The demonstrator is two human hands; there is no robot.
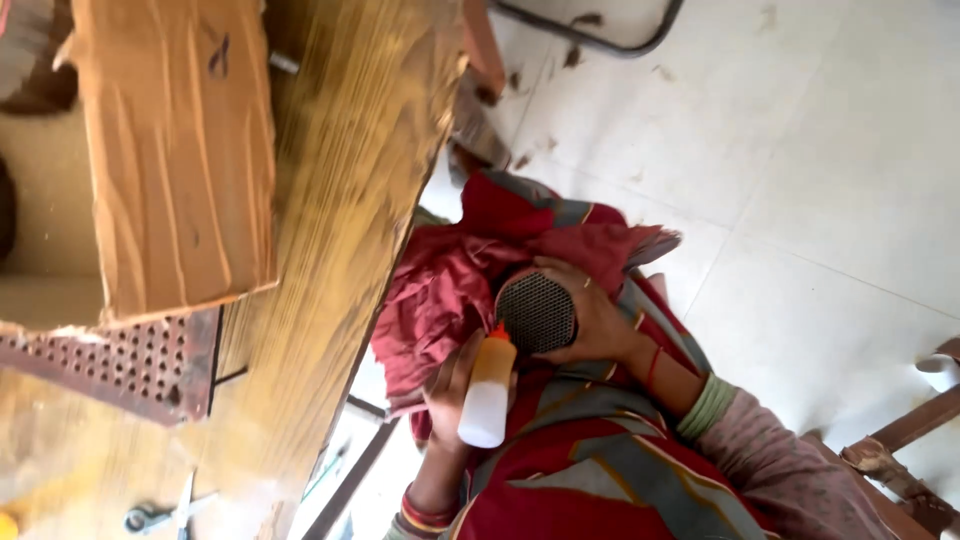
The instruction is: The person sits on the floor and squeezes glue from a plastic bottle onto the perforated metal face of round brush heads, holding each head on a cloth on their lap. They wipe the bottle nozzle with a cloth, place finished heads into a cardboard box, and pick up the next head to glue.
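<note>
Left hand: the left hand (450,395) is wrapped around a small squeeze bottle (487,392) with a whitish body and an orange tip; the tip points up toward the round piece and sits just beside its lower edge

Right hand: the right hand (590,315) cups a round black mesh disc (536,312) from the far side, fingers curled over its rim; the disc is held over the lap, against a red cloth (445,290)

Where things are: bottle and disc are both off the desk, in front of the person's body, nearly touching

Progress: the nozzle is at the disc's edge; whether anything has come out of the bottle cannot be told; the work looks to be in its middle, with the disc not yet set down or joined to anything

Around: a wooden desk (330,250) carries a torn cardboard sheet (175,150), a brown perforated panel (130,365) and scissors (165,512); pale floor tiles (800,180) lie beyond, with scraps on them

In the way: the bunched red cloth crowds the disc and lies close to the nozzle
</note>
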